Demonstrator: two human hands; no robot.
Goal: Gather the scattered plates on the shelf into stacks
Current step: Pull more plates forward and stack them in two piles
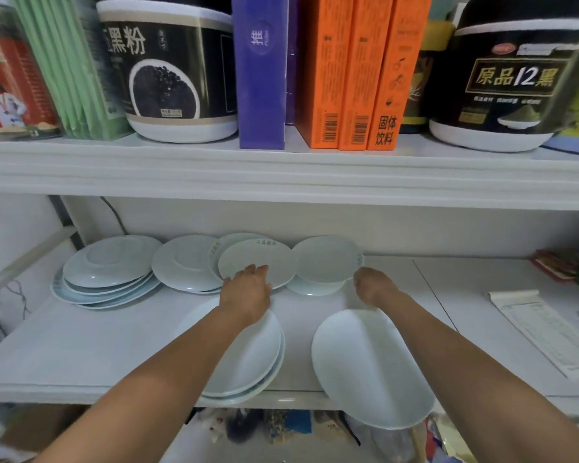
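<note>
Pale blue-white plates lie across the white shelf (64, 345). At the back left is an upside-down stack (107, 262), then a single overturned plate (184, 262). A lettered plate (264, 259) leans over another behind it (234, 238). My left hand (248, 289) has its fingers over the lettered plate's near rim. The right-hand plate (328, 259) rests on a lower plate (311, 289). My right hand (371, 285) is curled at its right rim; its grip is hidden. A front stack (248, 362) lies under my left forearm. A large plate (365, 369) overhangs the front edge.
The upper shelf (281, 168) hangs low overhead, carrying tubs, orange boxes (355, 78) and a purple box. On the plates' shelf at the right lie a notepad (549, 329), a pen and a red packet (555, 265). A cable runs down the back left corner.
</note>
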